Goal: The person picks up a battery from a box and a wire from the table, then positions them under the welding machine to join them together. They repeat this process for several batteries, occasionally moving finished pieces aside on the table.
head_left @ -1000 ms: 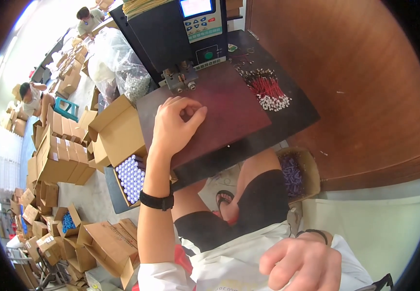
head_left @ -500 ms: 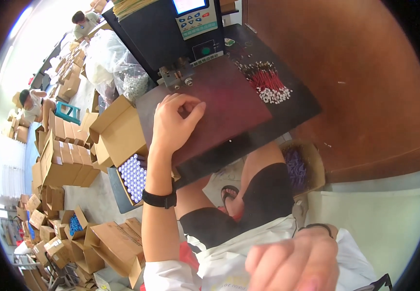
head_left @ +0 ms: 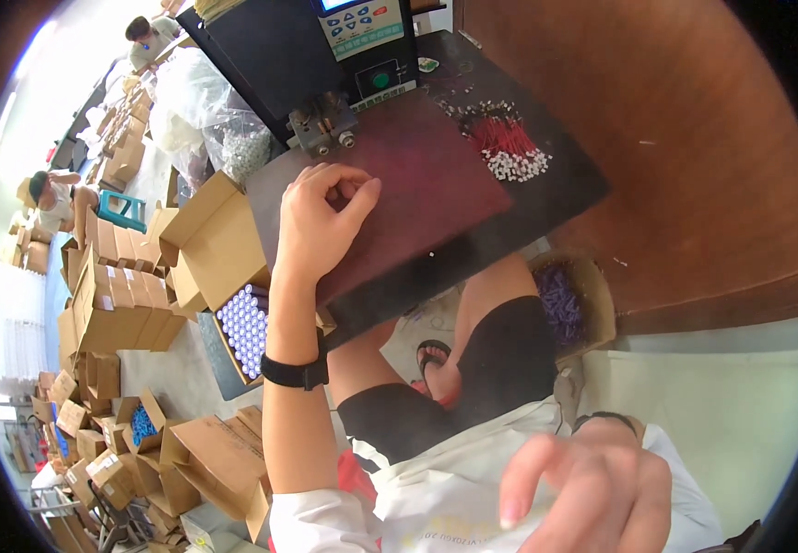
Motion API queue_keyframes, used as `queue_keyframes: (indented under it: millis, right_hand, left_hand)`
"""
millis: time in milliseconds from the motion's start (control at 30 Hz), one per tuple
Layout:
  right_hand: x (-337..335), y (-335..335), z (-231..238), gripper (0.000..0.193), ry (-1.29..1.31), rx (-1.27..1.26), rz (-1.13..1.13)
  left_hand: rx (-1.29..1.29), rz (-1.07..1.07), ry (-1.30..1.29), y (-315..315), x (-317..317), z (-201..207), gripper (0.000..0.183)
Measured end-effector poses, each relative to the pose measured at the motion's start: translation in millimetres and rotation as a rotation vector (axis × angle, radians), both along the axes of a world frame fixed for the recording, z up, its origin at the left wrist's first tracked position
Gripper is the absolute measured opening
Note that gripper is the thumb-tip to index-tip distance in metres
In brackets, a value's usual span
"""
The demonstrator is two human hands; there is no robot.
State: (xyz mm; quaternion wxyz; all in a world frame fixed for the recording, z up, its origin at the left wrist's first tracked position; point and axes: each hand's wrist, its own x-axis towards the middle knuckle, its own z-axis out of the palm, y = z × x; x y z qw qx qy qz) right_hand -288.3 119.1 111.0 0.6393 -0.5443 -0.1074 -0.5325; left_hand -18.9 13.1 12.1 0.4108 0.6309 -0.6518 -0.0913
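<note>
My left hand rests on the dark red board of the worktable, its fingers curled into a loose fist and nothing visible in it. Just beyond it is the metal clamp-like head of a black machine with a button panel. My right hand is raised in front of my shirt, close to view and partly blurred. Its index finger stands apart from the others, bent, and no object shows in it. A bundle of red wires with white connectors lies to the right on the black tabletop.
Left of the table, an open carton holds rows of purple-and-white cylindrical cells. A bin of purple pieces stands by my knee. Cardboard boxes, plastic bags and two people occupy the left side. A brown panel borders the right.
My right hand has shifted slightly right and its index finger has spread from the others. The left hand stays curled on the board. The whole view has shifted a little.
</note>
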Motion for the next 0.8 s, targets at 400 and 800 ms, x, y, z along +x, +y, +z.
queue_keyframes:
  millis: [400,800]
  right_hand:
    - [-41,-159,-106,0.011,0.845,0.082,-0.745]
    - [-41,-264,-184,0.037,1.621,-0.141,-0.936]
  left_hand:
    - [0.017,0.027,0.024,9,3,-1,0.02]
    - [0.013,0.056,0.036,6,3,2,0.021]
